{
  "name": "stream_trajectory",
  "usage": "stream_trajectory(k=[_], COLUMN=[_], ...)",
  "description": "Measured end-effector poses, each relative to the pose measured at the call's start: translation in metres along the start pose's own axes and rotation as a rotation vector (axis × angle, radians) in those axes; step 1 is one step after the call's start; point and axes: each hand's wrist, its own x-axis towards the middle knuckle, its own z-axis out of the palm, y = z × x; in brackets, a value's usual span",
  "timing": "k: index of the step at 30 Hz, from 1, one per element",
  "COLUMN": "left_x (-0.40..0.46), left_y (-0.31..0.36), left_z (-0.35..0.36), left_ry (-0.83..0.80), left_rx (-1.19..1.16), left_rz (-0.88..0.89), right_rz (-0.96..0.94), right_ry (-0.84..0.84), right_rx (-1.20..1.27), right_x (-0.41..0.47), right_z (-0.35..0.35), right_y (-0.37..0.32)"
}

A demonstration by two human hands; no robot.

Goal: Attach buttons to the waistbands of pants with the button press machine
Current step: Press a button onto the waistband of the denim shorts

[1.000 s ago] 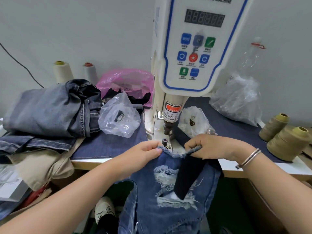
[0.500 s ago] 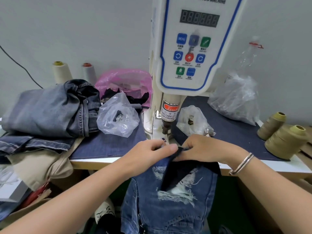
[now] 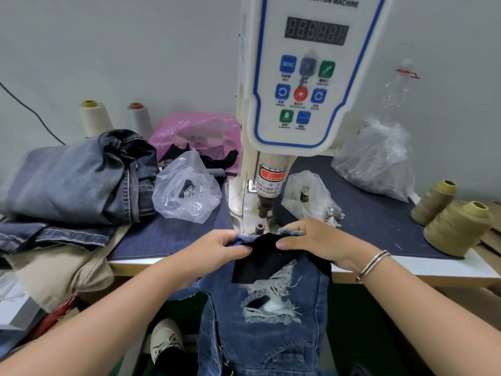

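A pair of ripped blue jeans (image 3: pixel 271 332) hangs over the table's front edge, its frayed waistband lying just in front of the lower die (image 3: pixel 259 228) of the white button press machine (image 3: pixel 303 85). A black pocket lining (image 3: pixel 260 260) folds out over the denim. My left hand (image 3: pixel 219 249) pinches the waistband and lining from the left. My right hand (image 3: pixel 311 240), a bracelet on its wrist, pinches them from the right. The press head (image 3: pixel 264 206) stands raised above the die.
Folded jeans (image 3: pixel 73 180) are stacked at the left, with a clear bag of buttons (image 3: pixel 187 189) beside them and a pink bag (image 3: pixel 200 134) behind. Another small bag (image 3: pixel 309 196) lies right of the press. Thread cones (image 3: pixel 458 229) stand at the far right.
Both hands have shifted the waistband a little and spread apart again. The black lining now lies flatter across the waistband, and the lower die shows just behind it.
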Motion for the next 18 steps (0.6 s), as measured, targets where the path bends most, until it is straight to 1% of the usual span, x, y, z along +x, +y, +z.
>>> stream_trajectory(k=[2, 4, 6, 8, 11, 14, 18], left_x=[0.004, 0.01, 0.014, 0.018, 0.023, 0.025, 0.032], left_y=[-0.004, -0.008, -0.008, -0.008, -0.012, -0.01, -0.01], left_z=[-0.002, -0.003, -0.003, -0.004, -0.008, -0.012, -0.013], left_ry=[0.038, 0.088, 0.123, 0.129, 0.062, -0.007, 0.036], left_rx=[-0.041, -0.056, -0.045, -0.036, -0.062, -0.142, -0.162], left_rz=[-0.014, -0.008, 0.022, 0.057, 0.113, 0.148, 0.125], right_rz=[0.026, 0.067, 0.088, 0.078, -0.016, -0.076, -0.098], right_ry=[0.056, 0.08, 0.106, 0.164, 0.258, 0.245, 0.238], right_rx=[0.09, 0.261, 0.441, 0.555, 0.596, 0.606, 0.574], right_x=[0.006, 0.01, 0.013, 0.017, 0.02, 0.021, 0.025], right_z=[0.008, 0.012, 0.015, 0.02, 0.024, 0.022, 0.02], right_y=[0.003, 0.005, 0.005, 0.002, 0.004, 0.009, 0.015])
